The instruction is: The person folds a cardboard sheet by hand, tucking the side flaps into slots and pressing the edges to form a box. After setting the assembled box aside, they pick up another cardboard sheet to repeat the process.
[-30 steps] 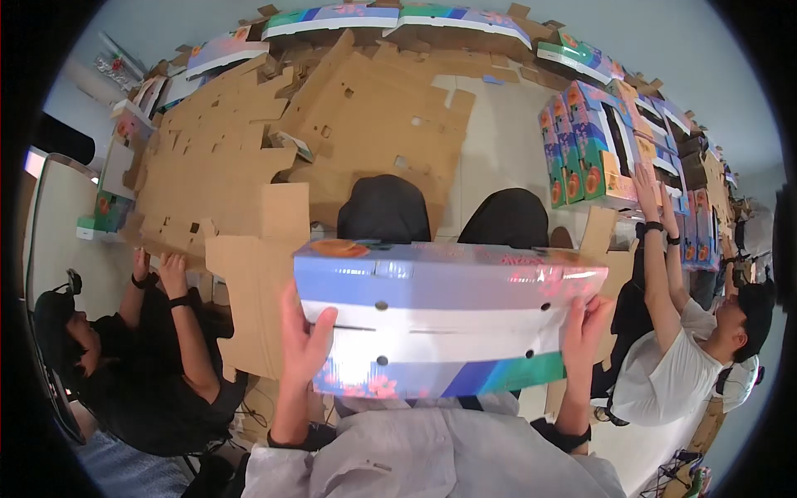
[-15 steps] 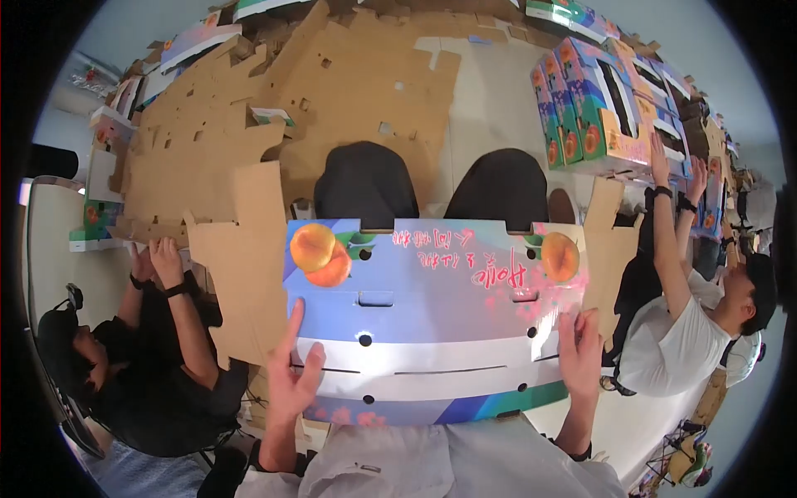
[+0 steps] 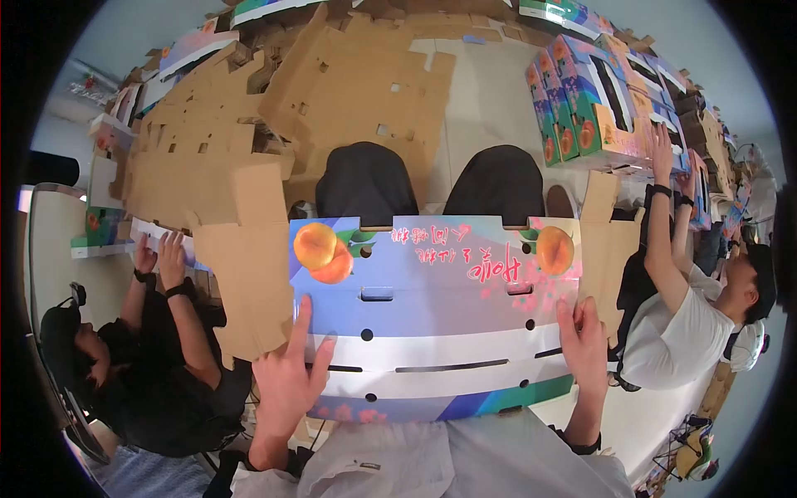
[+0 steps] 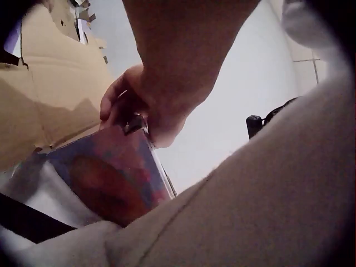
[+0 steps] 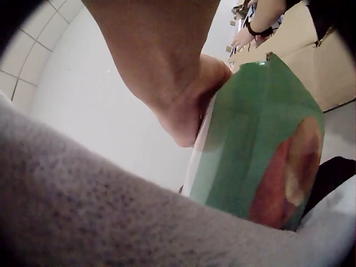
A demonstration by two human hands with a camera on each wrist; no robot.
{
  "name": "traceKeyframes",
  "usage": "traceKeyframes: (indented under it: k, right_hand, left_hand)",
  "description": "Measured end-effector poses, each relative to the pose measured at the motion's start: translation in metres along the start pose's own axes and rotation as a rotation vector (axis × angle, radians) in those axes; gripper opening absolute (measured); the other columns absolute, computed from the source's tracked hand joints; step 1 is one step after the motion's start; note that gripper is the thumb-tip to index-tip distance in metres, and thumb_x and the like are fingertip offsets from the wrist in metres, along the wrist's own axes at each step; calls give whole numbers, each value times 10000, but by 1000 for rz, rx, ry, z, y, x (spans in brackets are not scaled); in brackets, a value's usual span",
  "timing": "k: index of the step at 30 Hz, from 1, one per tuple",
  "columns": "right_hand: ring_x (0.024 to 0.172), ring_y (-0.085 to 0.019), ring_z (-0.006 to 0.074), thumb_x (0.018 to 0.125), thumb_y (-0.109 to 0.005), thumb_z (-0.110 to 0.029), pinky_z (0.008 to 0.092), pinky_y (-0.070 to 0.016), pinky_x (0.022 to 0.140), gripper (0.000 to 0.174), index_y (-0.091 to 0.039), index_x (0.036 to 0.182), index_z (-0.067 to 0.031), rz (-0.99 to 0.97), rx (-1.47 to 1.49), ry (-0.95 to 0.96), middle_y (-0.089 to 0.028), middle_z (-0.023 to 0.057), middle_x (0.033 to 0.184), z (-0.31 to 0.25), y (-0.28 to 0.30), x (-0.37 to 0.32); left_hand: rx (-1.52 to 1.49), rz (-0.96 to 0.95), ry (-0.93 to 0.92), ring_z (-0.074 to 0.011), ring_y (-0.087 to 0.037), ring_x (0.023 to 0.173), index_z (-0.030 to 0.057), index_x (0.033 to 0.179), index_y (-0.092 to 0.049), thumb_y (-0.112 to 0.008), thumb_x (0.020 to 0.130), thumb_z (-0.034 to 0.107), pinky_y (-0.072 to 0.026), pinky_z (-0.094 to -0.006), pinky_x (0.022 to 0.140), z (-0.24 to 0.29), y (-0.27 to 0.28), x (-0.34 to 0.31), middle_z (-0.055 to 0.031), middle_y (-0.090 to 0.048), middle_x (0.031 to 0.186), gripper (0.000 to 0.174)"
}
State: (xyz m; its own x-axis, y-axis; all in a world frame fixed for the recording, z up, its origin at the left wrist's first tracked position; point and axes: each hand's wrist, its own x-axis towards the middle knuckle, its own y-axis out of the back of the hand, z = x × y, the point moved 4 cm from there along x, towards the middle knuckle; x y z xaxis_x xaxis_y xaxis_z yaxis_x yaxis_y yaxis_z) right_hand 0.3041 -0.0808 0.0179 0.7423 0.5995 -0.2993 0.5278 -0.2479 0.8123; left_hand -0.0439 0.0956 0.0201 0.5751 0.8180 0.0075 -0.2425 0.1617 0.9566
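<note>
A printed carton (image 3: 448, 307) with peaches and pink lettering lies across my lap, its lettering upside down in the head view. My left hand (image 3: 286, 382) rests on its left edge, index finger straight and thumb spread over the white band. At the right edge, my right hand (image 3: 585, 344) lies with its fingertips on the printed face. The left wrist view shows the carton's purple end panel (image 4: 111, 172) below my left hand (image 4: 150, 105). A green end panel (image 5: 256, 144) appears beside my right hand (image 5: 197, 105) in the right wrist view.
Flattened brown cardboard (image 3: 357, 91) covers the floor ahead. Upright printed cartons (image 3: 581, 108) stand at the upper right, touched by a person in a white shirt (image 3: 685, 340). Someone in black (image 3: 149, 373) handles a printed piece at the left. Brown cardboard (image 3: 249, 282) borders my carton.
The carton has tipped from showing its banded side to showing its peach-printed face. Both hands have shifted on its edges, the left further over the face. The person at left now has a printed piece.
</note>
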Motion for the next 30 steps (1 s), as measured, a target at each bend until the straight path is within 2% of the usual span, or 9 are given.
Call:
traceKeyframes:
  k: [3, 5, 8, 10, 11, 13, 19, 25, 30]
  right_hand:
    - [504, -459, 270, 931, -602, -332, 391, -396, 525, 355, -434, 834, -35, 65, 10, 8, -480, 169, 689, 5, -6, -3]
    - [523, -478, 275, 935, -592, -320, 395, -417, 543, 310, -508, 890, -25, 126, 55, 25, -558, 205, 801, -2, -7, -4]
    - [814, -604, 342, 926, -571, -239, 417, -483, 772, 330, -566, 1177, -24, 291, 94, 89, -534, 285, 1213, -21, -1, -4]
    - [1203, -502, 403, 898, -556, -158, 473, -375, 1027, 477, -491, 1354, -36, 297, -494, 628, -394, 246, 1445, -28, -5, 2]
    - [1203, -502, 403, 898, -556, -158, 473, -375, 1027, 477, -491, 1354, -36, 296, -491, 629, -394, 246, 1445, -31, -4, 4]
    - [1401, -264, 432, 879, -543, -116, 507, -226, 1132, 462, -508, 1329, -15, 98, -290, 603, -407, 214, 1453, -37, -4, 4]
    - [1392, -264, 465, 907, -544, -211, 524, -247, 1117, 521, -456, 1372, 7, 25, -211, 569, -365, 212, 1488, -37, -9, 1]
    - [1425, -153, 476, 935, -470, -477, 565, -148, 1134, 787, -253, 1461, 66, -102, -453, 558, -178, 298, 1536, -34, -16, -6]
    - [1430, -101, 488, 925, -465, -469, 560, -110, 1141, 809, -219, 1468, 78, -144, -437, 590, -119, 326, 1536, -33, -16, -6]
  left_hand:
    - [-156, -177, 208, -439, -508, 1182, 23, 1327, -517, -685, 841, 239, -418, -507, 965, 1, 3, -2, -260, -471, 1343, 558]
    - [-93, -69, 93, -464, -473, 1212, 19, 1326, -499, -673, 833, 211, -397, -509, 994, 6, 4, 4, -277, -417, 1380, 557]
    - [-159, 61, -48, -515, -367, 1284, -18, 1293, -485, -622, 823, 135, -345, -526, 1045, 8, -6, 16, -307, -324, 1440, 513]
    - [-285, 91, -72, -542, -297, 1328, -51, 1262, -489, -583, 820, 86, -315, -541, 1068, 10, -9, 20, -320, -284, 1462, 472]
    - [-131, 23, -135, -536, -290, 1337, -10, 1303, -474, -590, 819, 101, -295, -574, 1068, 14, -12, 21, -317, -259, 1479, 510]
    - [17, -54, -204, -530, -282, 1346, 31, 1345, -459, -598, 818, 116, -275, -607, 1069, 16, -16, 20, -313, -234, 1495, 552]
    - [-37, -113, -180, -531, -225, 1378, 47, 1409, -434, -524, 897, 501, -207, -657, 1070, 27, -14, 13, -322, -245, 1498, 690]
    - [6, -176, -247, -507, -229, 1390, -94, 1355, -423, -495, 869, 619, -154, -663, 1084, 29, -15, 12, -358, -283, 1462, 866]
    - [-17, -283, -263, -498, -230, 1393, -175, 1323, -384, -527, 838, 637, -142, -652, 1095, 32, -17, 16, -371, -284, 1452, 957]
